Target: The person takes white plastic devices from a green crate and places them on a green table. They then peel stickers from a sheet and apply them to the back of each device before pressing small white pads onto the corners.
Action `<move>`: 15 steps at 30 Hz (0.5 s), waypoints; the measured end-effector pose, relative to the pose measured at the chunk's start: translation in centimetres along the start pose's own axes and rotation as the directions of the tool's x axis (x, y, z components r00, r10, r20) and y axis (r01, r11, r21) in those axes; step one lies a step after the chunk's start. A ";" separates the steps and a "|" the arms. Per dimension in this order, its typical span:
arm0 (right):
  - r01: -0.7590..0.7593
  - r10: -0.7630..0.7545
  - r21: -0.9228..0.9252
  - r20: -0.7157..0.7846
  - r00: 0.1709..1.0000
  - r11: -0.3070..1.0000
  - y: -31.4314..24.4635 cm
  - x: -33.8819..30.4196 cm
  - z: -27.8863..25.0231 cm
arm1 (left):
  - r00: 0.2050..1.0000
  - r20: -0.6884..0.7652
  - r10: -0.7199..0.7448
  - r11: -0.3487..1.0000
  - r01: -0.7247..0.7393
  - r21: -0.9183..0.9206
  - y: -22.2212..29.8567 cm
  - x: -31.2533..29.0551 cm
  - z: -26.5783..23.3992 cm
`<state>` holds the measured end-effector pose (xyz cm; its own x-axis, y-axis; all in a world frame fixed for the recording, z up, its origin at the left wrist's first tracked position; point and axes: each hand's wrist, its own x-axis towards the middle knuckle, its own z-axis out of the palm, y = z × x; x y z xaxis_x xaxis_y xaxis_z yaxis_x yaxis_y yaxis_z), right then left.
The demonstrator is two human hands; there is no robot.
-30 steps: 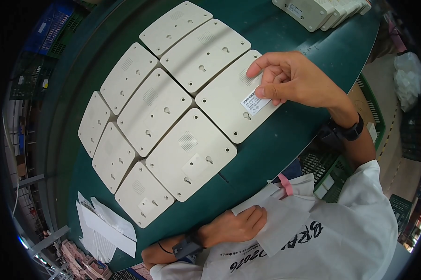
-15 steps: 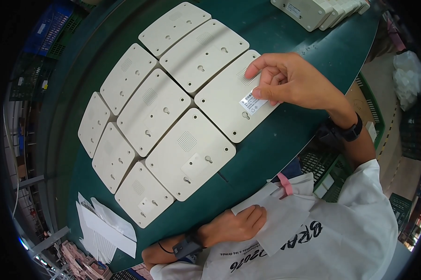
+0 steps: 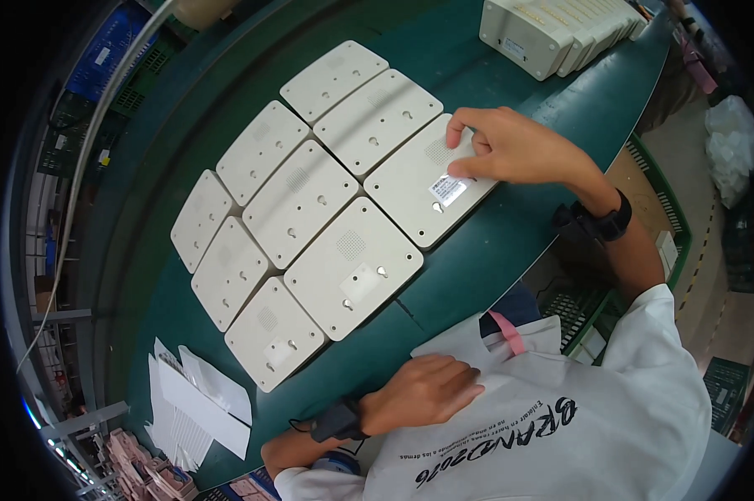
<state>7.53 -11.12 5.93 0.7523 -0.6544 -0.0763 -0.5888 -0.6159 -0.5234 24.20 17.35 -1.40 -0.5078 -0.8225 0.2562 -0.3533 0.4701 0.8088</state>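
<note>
My right hand [image 3: 515, 146] is over the rightmost cream plastic panel [image 3: 402, 188], its thumb and curled fingers at the upper edge of a small white printed label [image 3: 448, 190]. The label lies over the panel's face beside a keyhole slot; whether all of it sticks down cannot be made out. My left hand [image 3: 423, 391] rests before my shirt, its fingers curled. A pale sheet-like piece [image 3: 452, 341] shows just above those fingers, and I cannot tell whether they grip it. Several similar panels [image 3: 352, 263] lie close together, with screw holes, keyhole slots and dotted grilles.
The panels lie on a dark green table [image 3: 477, 259]. More cream housings [image 3: 531, 42] stand in a row at the far right. White paper sheets [image 3: 197, 397] are piled at the near left. A green crate [image 3: 590, 321] is below the table's right edge.
The view has shifted, so the panels appear lower and farther right. The label now looks flatter against the panel under my right hand. The grey sheet by my left hand covers less of the shirt.
</note>
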 end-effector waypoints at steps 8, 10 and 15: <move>0.126 -0.058 0.498 -0.151 0.987 0.858 -4.7 -5.1 1.9 | 0.570 -0.197 -0.798 0.345 0.163 -0.924 5.3 -2.1 -2.0; 0.434 -0.402 0.424 -0.169 0.900 0.795 -6.9 -7.1 3.5 | 0.508 -0.313 -0.803 0.405 0.078 -0.911 5.6 -2.6 -1.2; 0.605 -0.578 0.324 -0.186 0.794 0.727 -9.9 -8.6 7.4 | 0.342 -0.532 -0.774 0.530 -0.109 -0.841 5.3 -2.8 1.3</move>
<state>9.13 3.84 5.51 0.8831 -0.2452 0.4000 0.1231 -0.7015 -0.7019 22.73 22.54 1.45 0.5178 -0.8160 -0.2570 0.5289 0.0691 0.8459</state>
